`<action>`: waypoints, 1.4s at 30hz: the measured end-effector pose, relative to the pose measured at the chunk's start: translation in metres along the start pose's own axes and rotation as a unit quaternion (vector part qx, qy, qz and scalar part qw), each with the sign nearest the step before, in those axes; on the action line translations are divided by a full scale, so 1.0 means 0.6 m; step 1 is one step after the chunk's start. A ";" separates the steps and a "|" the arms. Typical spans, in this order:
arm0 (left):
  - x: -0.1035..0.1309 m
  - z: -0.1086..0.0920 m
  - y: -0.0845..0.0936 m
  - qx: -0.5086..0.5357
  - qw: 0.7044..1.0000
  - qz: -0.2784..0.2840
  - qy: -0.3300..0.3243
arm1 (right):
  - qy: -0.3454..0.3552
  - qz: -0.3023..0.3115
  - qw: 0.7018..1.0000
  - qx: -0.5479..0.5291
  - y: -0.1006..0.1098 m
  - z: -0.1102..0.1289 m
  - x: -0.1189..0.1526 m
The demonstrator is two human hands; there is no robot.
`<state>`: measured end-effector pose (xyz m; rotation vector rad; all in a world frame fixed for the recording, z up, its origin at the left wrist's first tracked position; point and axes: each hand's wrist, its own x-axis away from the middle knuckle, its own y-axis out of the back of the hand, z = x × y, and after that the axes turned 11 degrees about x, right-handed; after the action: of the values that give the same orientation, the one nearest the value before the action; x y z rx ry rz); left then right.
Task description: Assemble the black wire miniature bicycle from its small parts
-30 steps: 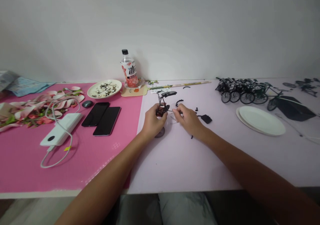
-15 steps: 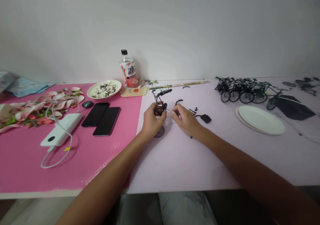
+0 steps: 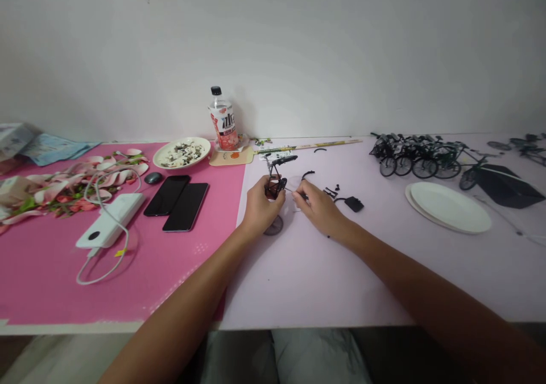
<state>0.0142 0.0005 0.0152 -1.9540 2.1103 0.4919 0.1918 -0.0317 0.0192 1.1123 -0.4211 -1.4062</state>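
Note:
My left hand (image 3: 261, 206) is closed around a black miniature bicycle frame (image 3: 281, 161) and holds it a little above the table. The part of the frame within the palm is hidden. My right hand (image 3: 316, 206) pinches a thin rod (image 3: 289, 190) whose tip points at the frame's lower part; whether it touches cannot be made out. Below my left hand shows a small spoked wheel (image 3: 274, 225). Beyond my right hand lie a curved black piece (image 3: 307, 174), tiny black parts (image 3: 330, 192) and a flat black piece (image 3: 354, 204).
Assembled miniature bicycles (image 3: 422, 159) stand at the back right, near white plates (image 3: 452, 206) and a black tray-like object (image 3: 509, 186). To the left are two phones (image 3: 185, 207), a white power bank (image 3: 111, 220) with its cable, artificial petals (image 3: 77, 188), a bowl (image 3: 158, 159) and a bottle (image 3: 224, 122).
The whole view has shifted slightly, so things appear a little further right. Both hands keep nearly the same pose, with the rod still at the bicycle frame.

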 end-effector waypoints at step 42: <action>-0.003 -0.007 -0.012 0.175 0.974 0.002 0.144 | -0.165 -0.055 0.974 0.147 0.058 -0.153 -0.038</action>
<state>0.0219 -0.0002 0.0191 -1.9015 2.1817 -0.1692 0.2809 0.0154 0.0122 1.1523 -0.8391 -1.6705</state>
